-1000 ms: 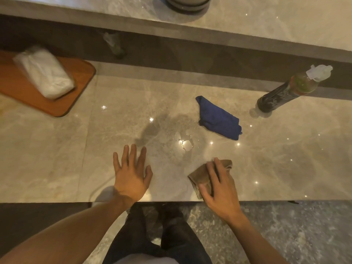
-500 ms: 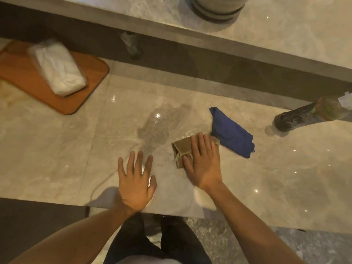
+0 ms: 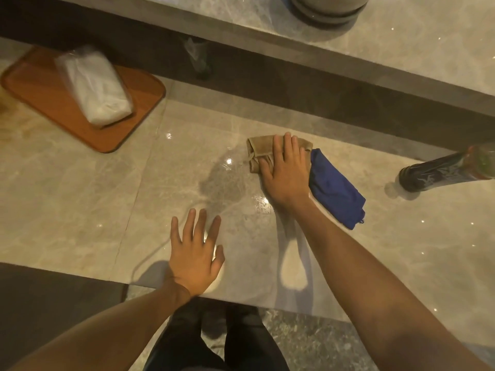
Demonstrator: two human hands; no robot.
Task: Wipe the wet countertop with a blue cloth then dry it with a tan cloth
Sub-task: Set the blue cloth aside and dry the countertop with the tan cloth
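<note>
My right hand (image 3: pixel 285 171) presses flat on a folded tan cloth (image 3: pixel 258 151) on the grey marble countertop (image 3: pixel 80 204). The cloth sticks out from under my fingers to the left and far side. A crumpled blue cloth (image 3: pixel 336 190) lies just right of that hand, touching its edge. A dull damp patch (image 3: pixel 223 183) shows on the stone left of the tan cloth. My left hand (image 3: pixel 197 251) rests flat on the counter near the front edge, fingers spread, holding nothing.
An orange tray (image 3: pixel 40 95) with a wrapped white bundle (image 3: pixel 95 87) sits at the far left. A dark bottle (image 3: pixel 439 171) stands at the right. A raised marble ledge (image 3: pixel 401 57) with a round pot base (image 3: pixel 325 9) runs along the back.
My right hand has slid the tan cloth away from me, from the front edge across the wet spot to beside the blue cloth. My left hand has stayed flat on the counter.
</note>
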